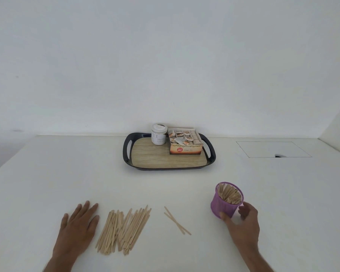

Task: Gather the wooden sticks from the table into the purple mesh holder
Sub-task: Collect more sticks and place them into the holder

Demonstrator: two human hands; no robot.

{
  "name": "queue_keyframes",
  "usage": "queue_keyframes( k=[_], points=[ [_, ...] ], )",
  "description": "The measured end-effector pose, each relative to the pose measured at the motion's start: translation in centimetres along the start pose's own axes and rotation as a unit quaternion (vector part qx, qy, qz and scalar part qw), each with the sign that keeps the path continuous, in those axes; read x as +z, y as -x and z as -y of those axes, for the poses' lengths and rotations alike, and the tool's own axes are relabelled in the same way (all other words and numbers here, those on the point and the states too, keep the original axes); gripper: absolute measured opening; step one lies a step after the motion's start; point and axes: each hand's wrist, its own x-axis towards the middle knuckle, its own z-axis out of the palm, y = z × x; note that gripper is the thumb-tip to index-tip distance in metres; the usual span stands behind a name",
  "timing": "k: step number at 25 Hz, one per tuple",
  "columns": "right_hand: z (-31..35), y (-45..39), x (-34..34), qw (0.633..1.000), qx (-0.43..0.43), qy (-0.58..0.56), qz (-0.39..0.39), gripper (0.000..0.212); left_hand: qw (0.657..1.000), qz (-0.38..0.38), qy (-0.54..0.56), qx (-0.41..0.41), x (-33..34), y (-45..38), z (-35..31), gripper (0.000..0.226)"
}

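Lower frame: left hand (78, 224) lies flat, fingers straight, beside the wooden sticks (124, 228) slanting upper right. Right hand (241, 218) grips the purple mesh holder (227, 201), bare tabletop (67, 163) between.

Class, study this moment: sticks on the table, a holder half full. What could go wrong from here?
The holder tilts in the right hand; it could tip and spill. The two stray sticks lie apart from the pile and may be missed. The left hand could scatter the pile.
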Motion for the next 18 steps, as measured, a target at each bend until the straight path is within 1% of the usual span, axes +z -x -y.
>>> queue_keyframes(
  k=[2,4,6,7,8,9,10,12,13,15,18],
  points=[
    [-0.3,1.3,-0.3,0.998,-0.052,0.024,-0.033,0.058,0.999,0.005,0.044,-0.019,-0.2,-0.6,-0.1,0.044],
    [-0.3,2.8,-0.2,0.992,-0.109,0.065,-0.015,0.049,0.995,-0.014,0.087,-0.036,-0.5,-1.0,-0.8,0.036],
    [0.1,4.4,0.8,0.971,-0.194,0.129,0.052,0.039,0.993,-0.062,0.099,-0.017,-1.0,-0.9,-2.5,0.024],
    [0.6,5.1,1.6,0.954,-0.231,0.169,0.094,0.032,0.992,-0.070,0.102,0.004,-1.2,-0.5,-3.8,0.020],
    [1.3,5.8,2.6,0.936,-0.248,0.210,0.133,0.026,0.992,-0.061,0.107,0.028,-1.3,-0.2,-5.1,0.018],
    [2.3,6.4,3.8,0.922,-0.243,0.250,0.170,0.023,0.992,-0.037,0.110,0.049,-1.4,0.1,-6.5,0.018],
    [3.5,6.9,5.1,0.909,-0.226,0.288,0.201,0.027,0.993,-0.003,0.102,0.062,-1.4,0.2,-7.8,0.019],
    [5.9,7.8,7.6,0.878,-0.194,0.355,0.256,0.035,0.995,0.054,0.060,0.063,-1.4,0.1,-10.2,0.025],
    [6.9,8.2,8.8,0.869,-0.184,0.367,0.277,0.038,0.995,0.068,0.042,0.054,-1.4,0.0,-11.1,0.028],
    [8.4,9.3,10.8,0.870,-0.169,0.351,0.303,0.042,0.995,0.090,0.015,0.028,-1.5,-0.1,-12.4,0.033],
    [9.6,10.6,13.0,0.883,-0.152,0.318,0.309,0.046,0.992,0.125,-0.014,-0.009,-1.4,0.0,-13.2,0.035]
  ],
)
